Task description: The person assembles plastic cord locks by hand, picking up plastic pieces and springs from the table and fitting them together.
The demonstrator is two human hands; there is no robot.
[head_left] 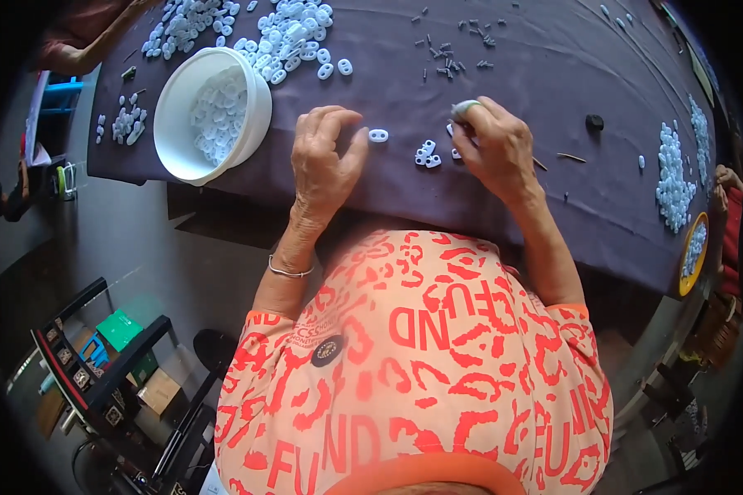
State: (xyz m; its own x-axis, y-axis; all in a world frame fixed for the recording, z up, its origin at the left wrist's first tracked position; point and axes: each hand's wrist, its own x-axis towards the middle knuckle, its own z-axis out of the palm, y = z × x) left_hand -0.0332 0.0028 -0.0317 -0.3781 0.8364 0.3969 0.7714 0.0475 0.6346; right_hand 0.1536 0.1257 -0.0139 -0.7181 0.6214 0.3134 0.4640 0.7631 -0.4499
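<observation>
My left hand rests over the dark cloth, its thumb and fingers apart with nothing between them. Just right of its thumb tip lies one white oval piece with two holes. My right hand is closed in a pinch, and a pale wrap covers a fingertip. Bits of white show beside its fingers; whether they are held or lie on the cloth is hidden. Between my hands, nearer the right one, sits a small cluster of white holed pieces.
On the left stands a white tub of white pieces, with a heap behind it. Small dark pins lie scattered at the back. At right are a black lump, more white pieces and an orange-rimmed dish. Other people's arms reach in at both sides.
</observation>
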